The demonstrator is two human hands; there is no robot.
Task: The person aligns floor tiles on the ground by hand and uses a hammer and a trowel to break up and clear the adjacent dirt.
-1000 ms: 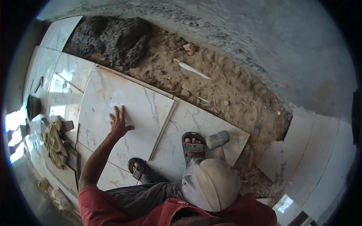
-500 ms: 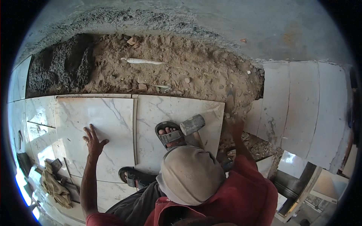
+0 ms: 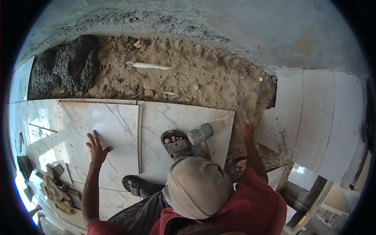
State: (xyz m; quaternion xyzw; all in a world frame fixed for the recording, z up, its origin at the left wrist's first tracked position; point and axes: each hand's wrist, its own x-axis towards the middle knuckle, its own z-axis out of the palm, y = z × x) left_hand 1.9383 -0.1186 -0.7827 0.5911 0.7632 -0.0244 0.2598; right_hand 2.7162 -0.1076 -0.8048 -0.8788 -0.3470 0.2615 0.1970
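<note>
My left hand (image 3: 98, 148) lies with fingers spread on a large white marbled tile (image 3: 117, 137). My right hand (image 3: 247, 130) reaches down at the right end of the dug strip, closed around the handle of a trowel (image 3: 250, 102). The trowel's blade is smeared by motion and sits over the loose sandy soil (image 3: 188, 74), near its right edge. Between my hands a rubber mallet (image 3: 200, 133) with a dark head and a pale handle rests on a second marbled tile (image 3: 164, 117), beside my sandalled foot (image 3: 176, 143).
Dark wet mortar (image 3: 64, 66) fills the left end of the strip. A grey wall (image 3: 274, 31) rises behind it. White tiles (image 3: 313, 109) cover the right side. A crumpled brown cloth (image 3: 56, 190) lies at lower left; a frame-like object (image 3: 309, 207) stands at lower right.
My right hand has shifted slightly, and the trowel blade has swung to the right over the soil. My left hand stays in place on the tile.
</note>
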